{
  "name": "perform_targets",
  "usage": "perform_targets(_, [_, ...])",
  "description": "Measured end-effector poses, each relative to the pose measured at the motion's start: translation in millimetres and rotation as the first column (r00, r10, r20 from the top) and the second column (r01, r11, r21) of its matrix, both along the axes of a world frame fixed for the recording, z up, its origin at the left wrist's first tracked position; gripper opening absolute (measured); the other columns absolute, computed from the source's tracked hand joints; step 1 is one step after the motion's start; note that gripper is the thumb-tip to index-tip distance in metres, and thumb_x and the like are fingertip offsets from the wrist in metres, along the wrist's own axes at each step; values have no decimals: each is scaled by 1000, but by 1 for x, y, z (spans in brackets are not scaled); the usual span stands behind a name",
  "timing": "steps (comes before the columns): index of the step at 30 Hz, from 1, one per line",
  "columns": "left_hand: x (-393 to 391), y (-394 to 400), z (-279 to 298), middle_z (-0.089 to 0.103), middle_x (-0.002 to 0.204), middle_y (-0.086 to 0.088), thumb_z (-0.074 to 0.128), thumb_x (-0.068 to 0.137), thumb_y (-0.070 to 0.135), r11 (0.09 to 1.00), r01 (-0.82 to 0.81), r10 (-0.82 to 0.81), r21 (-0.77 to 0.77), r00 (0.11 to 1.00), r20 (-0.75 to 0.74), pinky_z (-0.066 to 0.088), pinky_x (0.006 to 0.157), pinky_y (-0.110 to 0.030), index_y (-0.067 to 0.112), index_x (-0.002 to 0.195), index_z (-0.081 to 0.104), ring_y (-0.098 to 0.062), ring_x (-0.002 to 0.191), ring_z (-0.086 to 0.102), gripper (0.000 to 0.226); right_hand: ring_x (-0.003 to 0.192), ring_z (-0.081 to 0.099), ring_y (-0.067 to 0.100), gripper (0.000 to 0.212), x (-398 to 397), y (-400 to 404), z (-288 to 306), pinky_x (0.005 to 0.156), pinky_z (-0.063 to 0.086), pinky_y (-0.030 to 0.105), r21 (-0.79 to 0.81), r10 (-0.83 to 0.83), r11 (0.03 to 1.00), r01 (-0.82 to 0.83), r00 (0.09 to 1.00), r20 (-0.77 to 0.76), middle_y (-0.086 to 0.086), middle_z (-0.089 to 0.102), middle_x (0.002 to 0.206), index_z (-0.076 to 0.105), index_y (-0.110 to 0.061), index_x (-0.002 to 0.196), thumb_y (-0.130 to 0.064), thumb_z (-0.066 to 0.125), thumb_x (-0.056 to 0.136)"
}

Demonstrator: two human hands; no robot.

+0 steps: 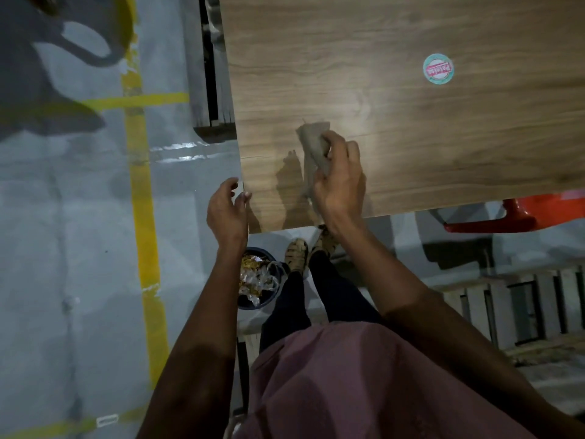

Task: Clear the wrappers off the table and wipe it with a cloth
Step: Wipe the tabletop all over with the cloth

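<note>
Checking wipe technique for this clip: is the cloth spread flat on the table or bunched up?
Bunched. The cloth is crumpled in the grip of the right hand, one corner sticking out over the table, not laid flat.

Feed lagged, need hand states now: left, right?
Left hand: open, empty, at the table edge.
Right hand: closed on the cloth.

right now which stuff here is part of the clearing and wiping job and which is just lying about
Part of the job:
- cloth gripped in the right hand
- wooden table
- bin on the floor holding wrappers
- left hand at the table's corner

Just lying about:
- round sticker on the tabletop
- red chair
- yellow floor tape
</note>
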State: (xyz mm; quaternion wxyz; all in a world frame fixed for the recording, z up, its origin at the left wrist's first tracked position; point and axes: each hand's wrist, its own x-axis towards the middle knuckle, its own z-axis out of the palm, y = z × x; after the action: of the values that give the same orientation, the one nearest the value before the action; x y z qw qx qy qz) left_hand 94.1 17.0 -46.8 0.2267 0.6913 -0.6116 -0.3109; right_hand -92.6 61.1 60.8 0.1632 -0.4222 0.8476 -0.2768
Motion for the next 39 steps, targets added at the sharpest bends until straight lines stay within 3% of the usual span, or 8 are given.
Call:
perform_targets(3, [-2,0,-1,76,112,-2,69,96,18,999,-37,37,24,999,-32,48,81,-28,18,119,71,-21,102,71,24,92,60,23,70,25,-3,5,71,55,37,17,87,996,-87,996,-24,5,51,126,47,-22,144,7,66,83])
perform_targets(8, [6,1,-6,68,76,3,62,93,7,996,-5,15,86,994,-112,42,60,-26,12,85,67,-2,65,56,10,98,64,21,57,55,-6,-31,81,57,35,22,112,991,-132,907,406,8,65,118,54,-17,143,-22,74,90])
perform_targets(13, [17,-7,-16,69,74,2,67,91,7,993,70,-48,99,975,-216,36,53,-7,11,77,68,18,59,52,14,124,52,30,45,60,2,-75,98,50,47,-65,236,971,-232,971,49,12,56,139,56,-14,141,-25,61,98])
perform_targets(18, [21,-16,-28,68,70,4,61,95,12,979,4,63,202,945,-321,44,58,-24,7,75,71,8,61,50,23,157,9,35,58,72,5,-106,122,23,55,360,605,774,-520,776,-180,9,10,172,22,-33,162,-43,31,105])
perform_targets(24, [1,-14,-26,76,93,-12,42,109,37,950,-87,224,300,859,-460,60,71,-40,8,98,72,-26,85,73,43,157,9,40,76,69,10,-105,125,14,56,373,390,881,-291,892,-227,26,14,167,52,-11,141,-70,42,94])
perform_targets(29, [-11,-18,-29,74,93,-5,52,101,46,964,-121,204,237,907,-367,59,80,-43,11,97,70,-22,88,70,39,156,13,41,62,77,6,-104,123,18,58,317,501,849,-423,834,-230,19,14,170,37,-19,155,-47,38,99])
perform_targets(33, [-12,0,-31,51,58,8,49,107,40,935,-186,295,302,880,-371,38,59,-28,22,63,51,-9,59,46,48,158,7,36,59,83,7,-114,124,11,56,359,575,798,-483,789,-217,10,9,172,19,-31,163,-44,24,106])
perform_targets(39, [-26,13,-19,61,65,2,42,110,44,904,-317,393,286,879,-269,39,57,-24,14,68,59,-7,60,53,54,158,3,36,59,77,7,-118,125,4,58,368,585,795,-483,771,-252,10,5,172,13,-31,164,-45,24,107])
